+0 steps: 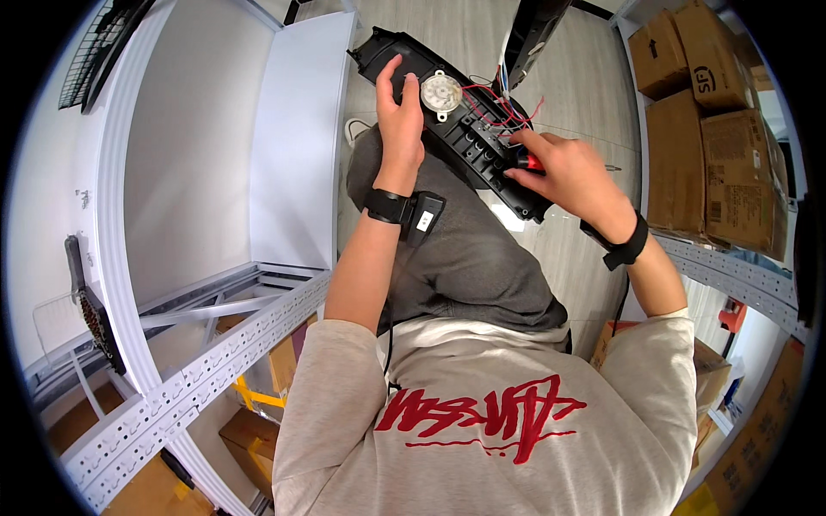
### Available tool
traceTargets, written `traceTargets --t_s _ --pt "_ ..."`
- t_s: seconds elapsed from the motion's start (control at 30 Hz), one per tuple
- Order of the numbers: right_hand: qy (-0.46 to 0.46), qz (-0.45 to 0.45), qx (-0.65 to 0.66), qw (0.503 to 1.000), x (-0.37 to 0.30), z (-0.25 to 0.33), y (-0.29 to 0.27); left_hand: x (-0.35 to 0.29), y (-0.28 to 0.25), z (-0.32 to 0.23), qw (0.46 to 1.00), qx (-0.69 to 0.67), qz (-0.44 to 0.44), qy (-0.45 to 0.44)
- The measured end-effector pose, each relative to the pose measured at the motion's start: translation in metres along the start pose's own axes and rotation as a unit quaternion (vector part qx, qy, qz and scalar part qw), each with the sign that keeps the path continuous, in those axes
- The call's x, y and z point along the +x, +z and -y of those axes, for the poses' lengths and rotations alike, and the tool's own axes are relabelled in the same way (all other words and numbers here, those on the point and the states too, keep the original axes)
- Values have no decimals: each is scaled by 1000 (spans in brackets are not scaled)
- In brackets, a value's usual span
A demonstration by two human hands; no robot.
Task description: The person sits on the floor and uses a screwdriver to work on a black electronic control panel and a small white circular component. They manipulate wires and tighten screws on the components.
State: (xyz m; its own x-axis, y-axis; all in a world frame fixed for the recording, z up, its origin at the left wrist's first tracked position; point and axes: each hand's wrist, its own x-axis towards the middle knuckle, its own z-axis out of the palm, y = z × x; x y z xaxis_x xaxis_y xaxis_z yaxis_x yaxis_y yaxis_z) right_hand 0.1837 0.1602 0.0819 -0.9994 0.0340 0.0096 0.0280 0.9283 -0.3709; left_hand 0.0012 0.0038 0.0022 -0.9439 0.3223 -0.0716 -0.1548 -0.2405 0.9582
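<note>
A long black plastic panel (460, 148) lies slantwise over my lap, its inner side with ribs and posts facing up. My left hand (401, 125) grips its left part, thumb and a finger showing on the panel; the other fingers are hidden. Close to that thumb a round, pale speaker-like part (441, 93) with tabs is fitted in the panel. Thin red, white and blue wires (516, 110) run across its middle. My right hand (575, 172) is closed around a red-and-black screwdriver (527, 161) at the panel's right part; a metal shaft sticks out beyond the hand.
A dark upright part (532, 39) stands behind the panel, with wires running down to it. Brown cardboard boxes (675, 159) are stacked on a shelf to the right. On the left is a white metal rack (215, 344) with perforated beams. Pale wood-look floor (430, 21) lies ahead.
</note>
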Motion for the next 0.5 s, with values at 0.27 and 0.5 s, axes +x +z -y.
traceTargets --t_s 0.27,0.5 --pt "37 -9 32 999 4 1 19 3 -2 6 1000 8 0 -1" --pt "52 -29 53 997 5 2 15 5 -4 8 1000 -14 -1 -3"
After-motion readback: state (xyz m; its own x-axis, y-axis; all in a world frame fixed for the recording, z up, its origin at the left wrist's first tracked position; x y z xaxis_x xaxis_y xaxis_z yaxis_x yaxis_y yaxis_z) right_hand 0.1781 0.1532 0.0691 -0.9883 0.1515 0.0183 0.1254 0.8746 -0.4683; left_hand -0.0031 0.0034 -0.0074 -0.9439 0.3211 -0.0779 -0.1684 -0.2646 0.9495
